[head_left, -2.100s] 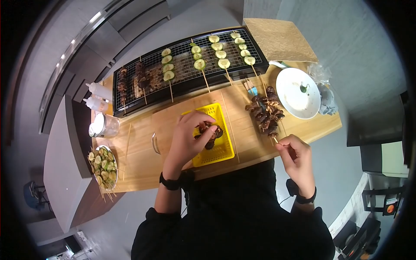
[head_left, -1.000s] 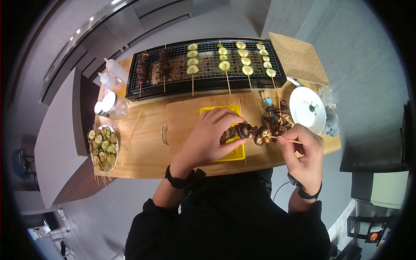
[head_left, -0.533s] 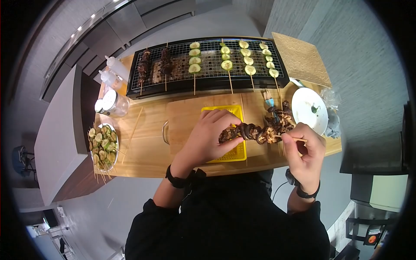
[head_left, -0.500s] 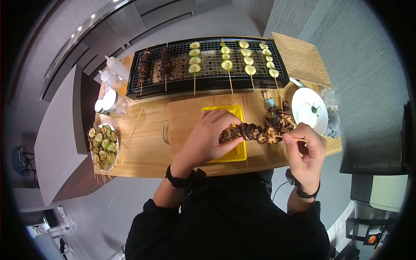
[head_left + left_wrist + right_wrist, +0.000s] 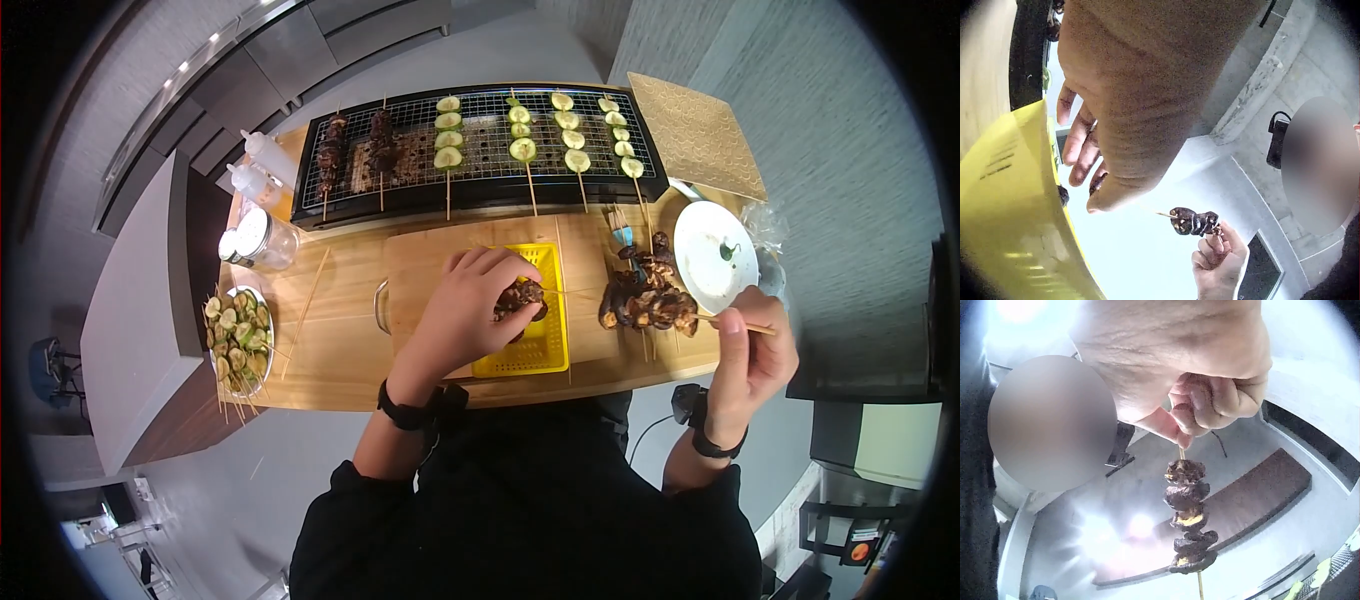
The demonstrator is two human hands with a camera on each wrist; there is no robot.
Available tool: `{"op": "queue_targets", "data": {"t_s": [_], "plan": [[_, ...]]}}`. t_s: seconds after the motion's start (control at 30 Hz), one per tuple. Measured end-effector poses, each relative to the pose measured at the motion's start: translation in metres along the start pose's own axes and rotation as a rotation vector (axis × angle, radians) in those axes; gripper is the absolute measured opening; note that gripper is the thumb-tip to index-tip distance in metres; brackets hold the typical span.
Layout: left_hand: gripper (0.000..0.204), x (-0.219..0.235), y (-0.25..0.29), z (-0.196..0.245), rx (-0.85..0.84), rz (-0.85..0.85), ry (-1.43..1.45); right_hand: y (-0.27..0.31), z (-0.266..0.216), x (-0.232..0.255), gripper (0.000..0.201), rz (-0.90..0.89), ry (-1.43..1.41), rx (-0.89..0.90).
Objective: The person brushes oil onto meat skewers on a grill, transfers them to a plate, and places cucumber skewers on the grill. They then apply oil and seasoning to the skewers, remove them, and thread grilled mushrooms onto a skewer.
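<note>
"What lies left of both hands?"

"A white oval plate point(image 5: 262, 300) piled with round green-edged vegetable slices point(image 5: 238, 335) on sticks, perhaps kept aside from the work."

"And the left hand point(image 5: 455, 318) itself?"

"Thumb and fingers pinch dark brown, wrinkled pieces point(image 5: 520, 298) over a bright yellow plastic basket point(image 5: 548, 348) with a perforated, grid-like bottom. I'd guess it sits under that hand to keep the pieces within reach."

"Between the hands?"

"A skewer of lumpy dark brown chunks on a pale wooden stick point(image 5: 655, 312). It lies nearly level, its thin bare tip towards the left hand. The chunks look moist, folded and tightly packed."

"How does the right hand point(image 5: 757, 358) hold it?"

"By the bare handle end, thumb against fingers, the others folded in; presumably that steadies the stick without squeezing the food."

"Anything beyond that hand?"

"A smooth, round white dish point(image 5: 700, 270) just past it, with a small dark green scrap point(image 5: 727, 252) inside. I can't tell what the scrap is."
</note>
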State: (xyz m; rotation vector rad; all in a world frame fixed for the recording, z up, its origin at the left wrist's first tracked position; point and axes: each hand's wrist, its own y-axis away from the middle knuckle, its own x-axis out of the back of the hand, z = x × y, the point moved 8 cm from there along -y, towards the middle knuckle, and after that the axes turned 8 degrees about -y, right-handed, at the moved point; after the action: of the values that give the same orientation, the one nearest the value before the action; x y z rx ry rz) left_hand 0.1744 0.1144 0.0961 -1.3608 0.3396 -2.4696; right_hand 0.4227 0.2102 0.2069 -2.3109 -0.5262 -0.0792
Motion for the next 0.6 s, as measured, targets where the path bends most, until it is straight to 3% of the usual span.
{"op": "queue_targets", "data": {"t_s": [0.07, 0.33, 0.6], "plan": [[0.027, -0.002, 0.002, -0.006, 0.019, -0.002, -0.031, 0.001, 0.003, 0.009, 0.009, 0.069, -0.06, -0.021], [0.047, 0.005, -0.001, 0.0, 0.042, 0.016, 0.053, 0.003, 0.005, -0.005, 0.01, -0.021, -0.043, -0.044], [0.052, 0.024, -0.011, 0.042, -0.098, 0.033, 0.144, 0.005, 0.01, -0.029, 0.011, -0.108, -0.084, -0.04]]}}
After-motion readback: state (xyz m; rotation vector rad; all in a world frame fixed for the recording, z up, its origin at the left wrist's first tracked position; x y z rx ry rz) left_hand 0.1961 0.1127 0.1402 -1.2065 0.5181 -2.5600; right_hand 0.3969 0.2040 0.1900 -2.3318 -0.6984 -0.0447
